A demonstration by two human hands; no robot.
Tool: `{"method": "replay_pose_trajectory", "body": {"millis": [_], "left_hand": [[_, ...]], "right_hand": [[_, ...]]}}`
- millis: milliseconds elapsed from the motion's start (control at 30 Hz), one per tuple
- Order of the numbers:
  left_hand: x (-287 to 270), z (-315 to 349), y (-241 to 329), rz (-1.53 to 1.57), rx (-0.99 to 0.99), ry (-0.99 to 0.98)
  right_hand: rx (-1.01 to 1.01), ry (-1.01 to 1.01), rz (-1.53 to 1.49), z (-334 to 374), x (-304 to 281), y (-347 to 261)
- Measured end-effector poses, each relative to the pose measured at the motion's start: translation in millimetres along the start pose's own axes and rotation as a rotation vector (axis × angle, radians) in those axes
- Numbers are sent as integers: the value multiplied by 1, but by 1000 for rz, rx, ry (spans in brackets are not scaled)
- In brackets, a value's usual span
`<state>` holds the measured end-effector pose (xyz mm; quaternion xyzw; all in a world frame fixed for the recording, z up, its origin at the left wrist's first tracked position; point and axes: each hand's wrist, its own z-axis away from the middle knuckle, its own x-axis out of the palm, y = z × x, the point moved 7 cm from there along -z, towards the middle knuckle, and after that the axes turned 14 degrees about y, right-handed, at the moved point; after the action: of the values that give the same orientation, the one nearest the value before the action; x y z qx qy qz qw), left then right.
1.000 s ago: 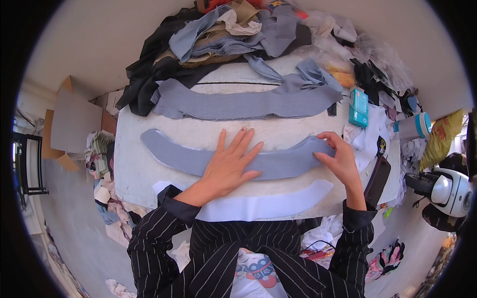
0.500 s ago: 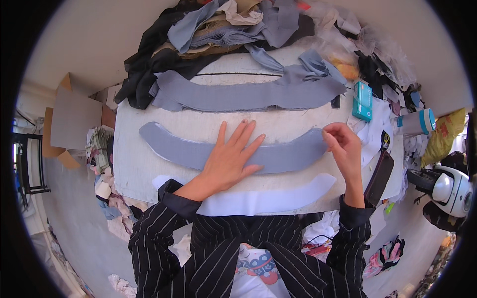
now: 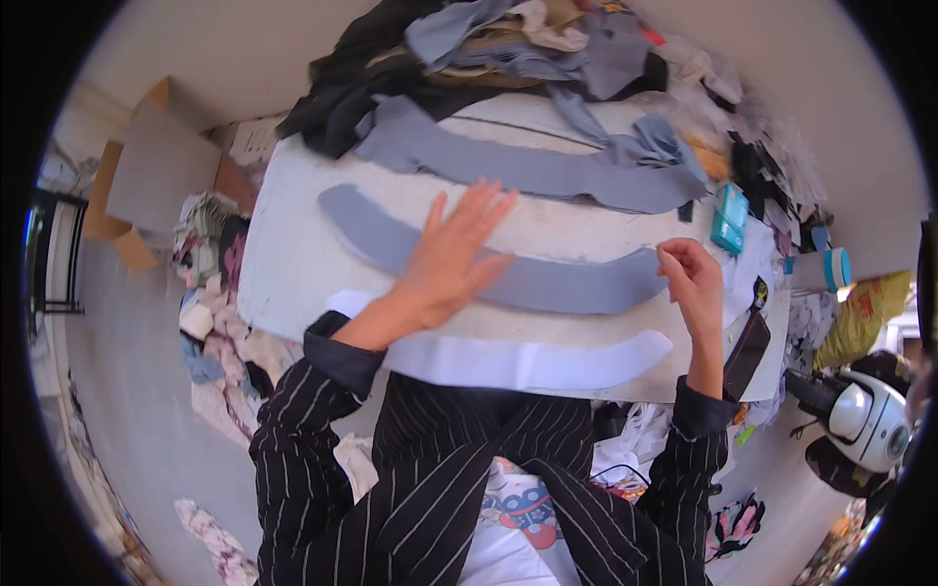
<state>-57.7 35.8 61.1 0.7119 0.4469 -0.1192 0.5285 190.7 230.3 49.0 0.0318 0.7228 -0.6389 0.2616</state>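
A curved blue-grey fabric strip (image 3: pixel 576 284) with a smooth outline lies across the white table. Over its middle is my left hand (image 3: pixel 452 252), fingers spread and slightly smeared by motion; whether the palm touches the cloth I cannot tell. At the strip's right end my right hand (image 3: pixel 692 273) has its thumb and forefinger drawn together, pinching the tip. Nearer to me rests a white curved strip (image 3: pixel 528 363) of similar shape, partly hidden under my left wrist. Beyond, a larger blue-grey fabric piece (image 3: pixel 528 168) with frayed edges lies lengthwise.
A heap of fabric scraps (image 3: pixel 508 49) covers the table's far edge. On the right are a teal box (image 3: pixel 730 217), a dark oblong case (image 3: pixel 746 342) and a clear container with a teal lid (image 3: pixel 836 269). Cardboard boxes (image 3: pixel 161 181) stand at the left.
The view has tilted, shifting the table. My left hand, earlier flat on the blue-grey strip, is now blurred in motion over it. My right hand stays at the strip's right end.
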Motion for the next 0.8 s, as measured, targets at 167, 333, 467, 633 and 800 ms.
{"method": "replay_pose_trajectory", "body": {"millis": [167, 333, 467, 633, 800], "left_hand": [[-98, 67, -34, 6, -192, 367], [-121, 136, -53, -131, -287, 482], [-108, 163, -54, -224, -264, 449], [-98, 163, -26, -326, -200, 435], [-92, 166, -35, -554, -177, 476]], "right_hand": [[-225, -387, -20, 109, 89, -72], [-520, -482, 113, 165, 190, -105], [-661, -430, 164, 181, 233, -113], [-601, -398, 233, 168, 227, -111], [-586, -427, 236, 168, 226, -92]]}}
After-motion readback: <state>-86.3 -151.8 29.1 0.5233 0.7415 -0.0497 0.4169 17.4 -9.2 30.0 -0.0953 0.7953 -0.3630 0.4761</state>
